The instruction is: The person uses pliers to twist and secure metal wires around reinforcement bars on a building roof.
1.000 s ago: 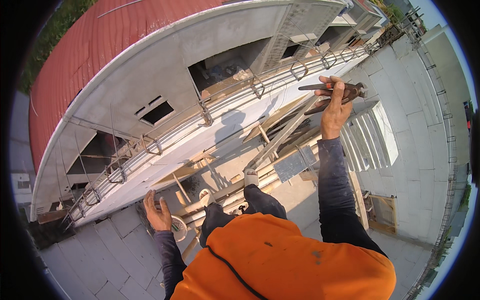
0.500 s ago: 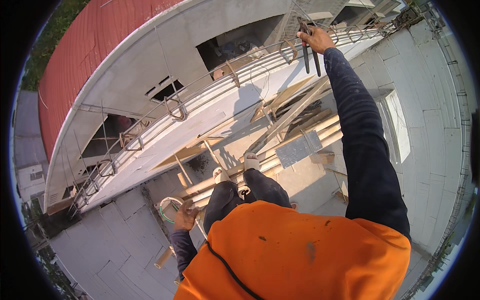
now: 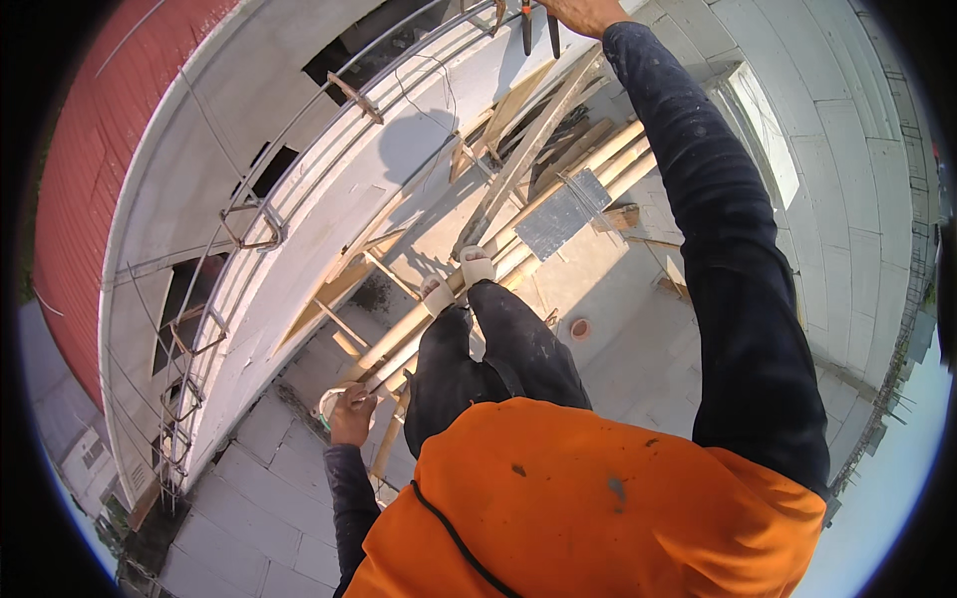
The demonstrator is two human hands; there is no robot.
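My right hand (image 3: 586,14) reaches up to the frame's top edge and is partly cut off. It grips a pair of pincers (image 3: 554,36); the long dark handles hang down, and the jaws are out of view. The pincers are beside the long steel rebar cage (image 3: 367,108) along the top of the white wall. Low on the left, my left hand (image 3: 351,415) is closed around a thin white and green coil (image 3: 327,403), mostly hidden by the fingers. What the coil is made of I cannot tell.
My feet (image 3: 477,267) stand on round wooden poles (image 3: 401,337) high above the floor. A grey board (image 3: 560,215) lies across the poles. A slanting timber (image 3: 528,149) rises near my feet. A red roof (image 3: 110,120) lies beyond the cage, and a block wall (image 3: 847,199) stands right.
The view has shifted, so the cage, poles and right hand sit elsewhere in the frame. The pincers' jaws have passed out of view at the top. Both hands keep their grip.
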